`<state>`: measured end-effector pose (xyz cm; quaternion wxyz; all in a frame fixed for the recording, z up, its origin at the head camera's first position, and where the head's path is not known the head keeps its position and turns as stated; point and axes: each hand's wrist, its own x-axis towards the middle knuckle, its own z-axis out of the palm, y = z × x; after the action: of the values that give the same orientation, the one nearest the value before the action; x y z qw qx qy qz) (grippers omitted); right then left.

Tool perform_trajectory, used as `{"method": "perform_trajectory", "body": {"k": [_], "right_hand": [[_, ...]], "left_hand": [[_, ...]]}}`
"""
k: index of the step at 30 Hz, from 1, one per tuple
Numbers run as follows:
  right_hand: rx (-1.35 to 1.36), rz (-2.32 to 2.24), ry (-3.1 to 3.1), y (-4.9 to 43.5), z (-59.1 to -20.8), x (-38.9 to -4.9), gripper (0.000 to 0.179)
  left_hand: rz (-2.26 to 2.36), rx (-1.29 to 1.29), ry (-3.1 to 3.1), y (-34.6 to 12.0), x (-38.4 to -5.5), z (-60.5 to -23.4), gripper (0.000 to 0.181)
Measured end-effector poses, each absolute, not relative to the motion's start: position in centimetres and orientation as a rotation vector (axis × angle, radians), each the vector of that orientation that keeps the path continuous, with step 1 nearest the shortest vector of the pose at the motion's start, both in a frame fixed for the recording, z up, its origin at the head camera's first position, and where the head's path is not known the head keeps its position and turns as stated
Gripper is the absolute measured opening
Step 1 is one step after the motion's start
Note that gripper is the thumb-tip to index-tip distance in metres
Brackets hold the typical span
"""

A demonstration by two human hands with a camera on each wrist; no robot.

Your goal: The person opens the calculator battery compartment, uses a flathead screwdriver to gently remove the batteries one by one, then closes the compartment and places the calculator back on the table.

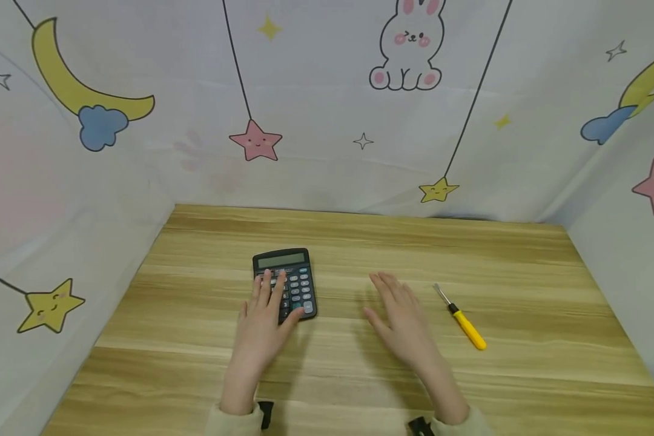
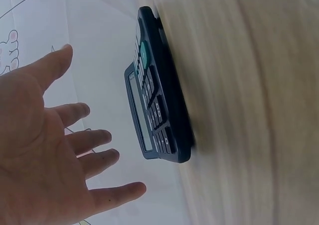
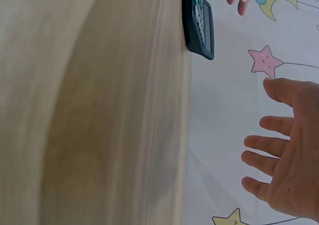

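Observation:
A black calculator (image 1: 300, 284) lies on the wooden table, its display at the far end. Above its lower left part hovers my left hand (image 1: 263, 327), fingers spread and covering some keys in the head view. The left wrist view shows a gap between that hand (image 2: 45, 150) and the calculator (image 2: 167, 95). My right hand (image 1: 406, 324) is held over the table, fingers extended, holding nothing. To its right lies a screwdriver (image 1: 469, 328) with a yellow handle and a metal shaft pointing up and left. In the right wrist view, the right hand (image 3: 294, 150) is apart from the tabletop.
The wood-grain table (image 1: 349, 387) is bordered at the back and both sides by a white cloth (image 1: 316, 181) printed with stars, moons and a rabbit. Bare tabletop lies between the calculator and the right hand. Dark straps (image 1: 266, 415) show at the wrists.

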<state>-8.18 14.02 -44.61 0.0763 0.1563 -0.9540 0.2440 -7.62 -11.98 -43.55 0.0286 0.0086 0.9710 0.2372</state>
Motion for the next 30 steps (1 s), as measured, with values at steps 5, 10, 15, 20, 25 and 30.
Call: {"method": "perform_trajectory", "body": {"k": [5,10,15,20,25,30], "right_hand": [[0.479,0.775,-2.846,13.4,-44.6,-8.3,0.062],[0.473,0.868,-2.812,12.9,-44.8,-8.5,0.061],[0.454,0.983,-2.813,12.2,-44.9,-8.7,0.06],[0.423,1.101,-2.808,11.5,-45.1,-9.0,0.06],[0.396,1.22,-2.805,10.9,-45.2,-9.2,0.059],[0.383,1.284,-2.808,10.1,-45.2,-9.6,0.059]], "left_hand": [[0.743,0.009,2.994,-12.2,-7.8,-43.7,0.08],[0.789,-0.018,2.981,-12.3,-7.9,-43.7,0.08],[0.835,-0.058,3.008,-12.3,-7.9,-43.7,0.078],[0.9,-0.103,3.013,-12.3,-8.1,-43.8,0.077],[0.941,-0.151,3.006,-12.3,-8.5,-43.7,0.077],[0.949,-0.197,2.989,-12.5,-8.9,-43.7,0.078]]}}
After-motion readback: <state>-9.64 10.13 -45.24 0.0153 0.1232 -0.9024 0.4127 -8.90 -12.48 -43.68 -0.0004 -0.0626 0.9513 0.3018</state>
